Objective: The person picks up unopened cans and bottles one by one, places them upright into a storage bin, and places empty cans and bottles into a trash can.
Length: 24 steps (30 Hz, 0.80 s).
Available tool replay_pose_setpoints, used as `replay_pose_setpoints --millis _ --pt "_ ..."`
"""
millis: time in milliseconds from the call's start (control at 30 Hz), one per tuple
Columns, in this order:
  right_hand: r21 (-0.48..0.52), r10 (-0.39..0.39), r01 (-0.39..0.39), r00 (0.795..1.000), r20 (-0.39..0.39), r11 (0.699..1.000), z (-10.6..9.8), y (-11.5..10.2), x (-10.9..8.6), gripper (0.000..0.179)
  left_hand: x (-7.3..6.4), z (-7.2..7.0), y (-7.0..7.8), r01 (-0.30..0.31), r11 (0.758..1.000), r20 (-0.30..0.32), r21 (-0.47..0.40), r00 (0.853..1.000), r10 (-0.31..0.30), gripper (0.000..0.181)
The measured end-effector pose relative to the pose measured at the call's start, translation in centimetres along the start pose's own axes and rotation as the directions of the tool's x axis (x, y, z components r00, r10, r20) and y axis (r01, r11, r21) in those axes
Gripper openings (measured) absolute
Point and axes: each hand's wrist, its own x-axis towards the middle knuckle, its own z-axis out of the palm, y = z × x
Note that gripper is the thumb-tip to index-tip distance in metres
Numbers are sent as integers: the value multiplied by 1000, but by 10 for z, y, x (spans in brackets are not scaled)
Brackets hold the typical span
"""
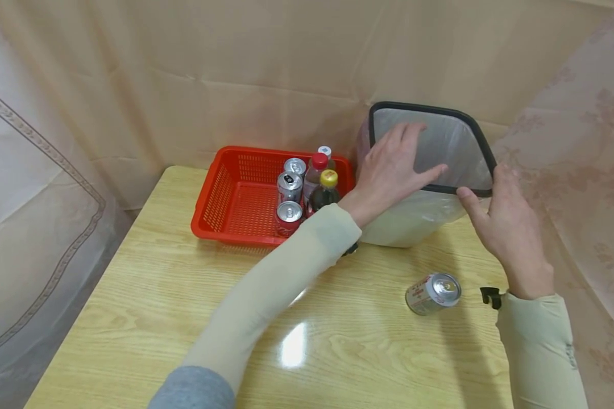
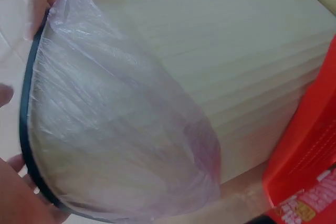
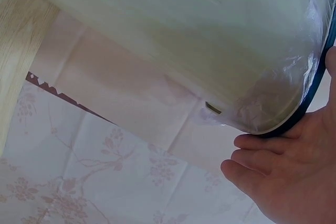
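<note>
A pale waste bin (image 1: 414, 218) with a black rim ring (image 1: 419, 106) stands at the table's back right, lined with a thin translucent bag (image 2: 121, 114). My left hand (image 1: 389, 165) lies over the bin's left rim, its fingers stretched above the opening and the thumb pointing right. At the right front corner, my right hand (image 1: 514, 227) touches the rim; in the right wrist view its fingers (image 3: 262, 158) lie extended just outside the corner. In front of the bin, a silver-and-red drink can (image 1: 430, 294) is on the table.
Left of the bin sits a red plastic basket (image 1: 207, 199) with several cans (image 1: 289, 211) and bottles (image 1: 319, 161) in its right half. My left forearm crosses in front of it. Beige cloth (image 1: 225, 51) hangs behind the wooden table (image 1: 148, 318); patterned cloth (image 1: 588, 187) hangs at the right.
</note>
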Motion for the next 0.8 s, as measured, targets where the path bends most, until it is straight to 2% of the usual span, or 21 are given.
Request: replay_pose_setpoints --millis 100,200,300,433,600,800 --pt "6 -4 4 1000 -7 1000 0 0 0 82 -8 -4 -2 -106 994 -92 -14 990 104 63" --pt "14 -4 4 1000 -9 1000 0 -1 -1 81 -20 -10 -4 -215 976 -189 -40 961 204 54" --pt "19 6 -6 1000 -1 1000 0 -1 -1 79 -35 -17 -5 -285 955 -264 -76 930 257 51" --pt "24 23 -23 1000 2 999 0 -1 -2 77 -52 -26 -8 -326 939 -306 -110 910 280 50" --pt "43 33 -32 999 -15 999 0 0 -2 74 -69 -38 -11 -379 917 -326 -123 888 323 48" --pt "71 39 -38 999 -9 997 1 1 -2 73 -88 -50 -23 -419 901 -357 -112 863 357 47"
